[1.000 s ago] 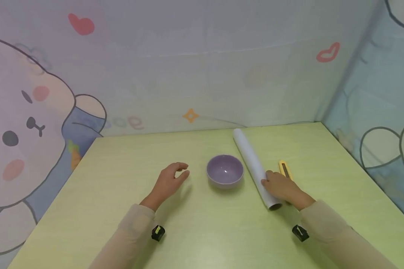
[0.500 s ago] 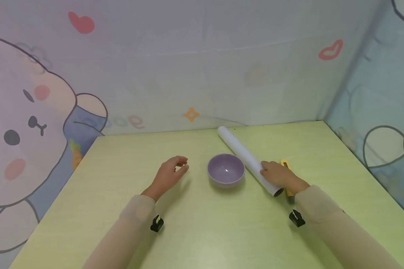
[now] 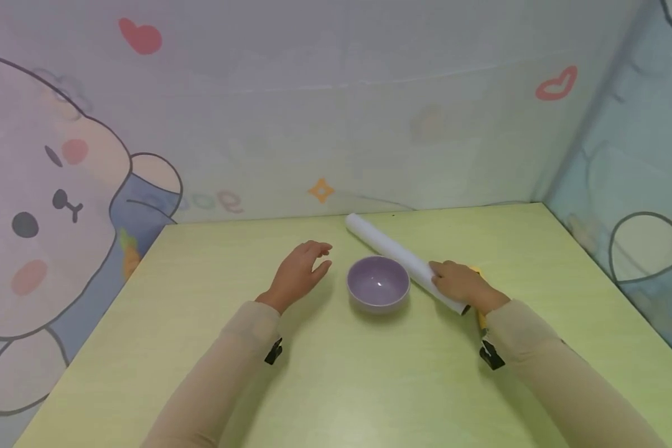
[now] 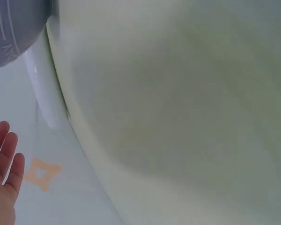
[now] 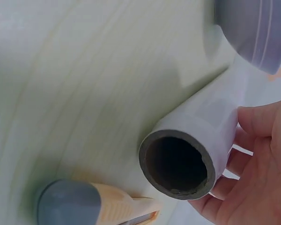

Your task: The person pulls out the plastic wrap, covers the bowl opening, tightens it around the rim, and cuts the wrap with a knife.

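A long white paper roll (image 3: 388, 246) lies slanted across the table behind a purple bowl (image 3: 378, 285). My right hand (image 3: 459, 285) grips the roll near its near end. In the right wrist view the thumb and fingers wrap the white tube (image 5: 201, 117), whose dark hollow core faces the camera. My left hand (image 3: 298, 274) hovers left of the bowl, fingers loosely bent, holding nothing. Its fingers (image 4: 5, 152) show at the edge of the left wrist view, apart from the roll. A yellow utility knife (image 5: 117, 204) lies beside the roll, partly hidden by the right hand in the head view.
The pale green table (image 3: 336, 386) meets a printed cloth backdrop (image 3: 257, 124) at its far edge. Another cloth panel (image 3: 638, 205) borders the right side. The bowl stands upright between both hands, close in front of the roll.
The roll has turned: its far end swung left behind the bowl while its near end moved slightly away from me. My left hand has moved forward and right.
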`<state>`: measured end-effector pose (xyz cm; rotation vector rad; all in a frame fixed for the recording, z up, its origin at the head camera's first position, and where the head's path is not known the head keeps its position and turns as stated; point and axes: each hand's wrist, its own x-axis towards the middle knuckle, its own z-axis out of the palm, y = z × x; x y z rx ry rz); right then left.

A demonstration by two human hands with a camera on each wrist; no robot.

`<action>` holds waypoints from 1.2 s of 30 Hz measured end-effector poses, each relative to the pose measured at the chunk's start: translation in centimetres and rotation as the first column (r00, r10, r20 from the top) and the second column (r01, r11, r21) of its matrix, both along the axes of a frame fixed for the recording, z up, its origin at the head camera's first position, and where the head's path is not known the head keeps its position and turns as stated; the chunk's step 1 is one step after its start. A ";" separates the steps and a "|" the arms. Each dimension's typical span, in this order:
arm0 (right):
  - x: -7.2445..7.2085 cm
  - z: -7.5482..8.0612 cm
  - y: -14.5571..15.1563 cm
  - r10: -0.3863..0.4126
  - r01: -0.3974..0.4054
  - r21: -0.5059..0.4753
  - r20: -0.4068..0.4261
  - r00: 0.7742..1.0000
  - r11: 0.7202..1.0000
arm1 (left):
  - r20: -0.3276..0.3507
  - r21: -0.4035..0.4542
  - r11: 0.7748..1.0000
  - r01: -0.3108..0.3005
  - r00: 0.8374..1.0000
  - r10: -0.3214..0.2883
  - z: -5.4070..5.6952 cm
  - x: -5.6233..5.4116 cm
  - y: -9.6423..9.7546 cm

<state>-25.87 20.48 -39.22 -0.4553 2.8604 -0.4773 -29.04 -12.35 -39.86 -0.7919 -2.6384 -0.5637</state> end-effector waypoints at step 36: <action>-3.8 -1.0 -1.8 0.033 -0.034 -0.043 -0.025 0.999 0.998 | 0.124 -0.410 0.909 -0.071 0.983 0.133 -0.4 -4.2 2.9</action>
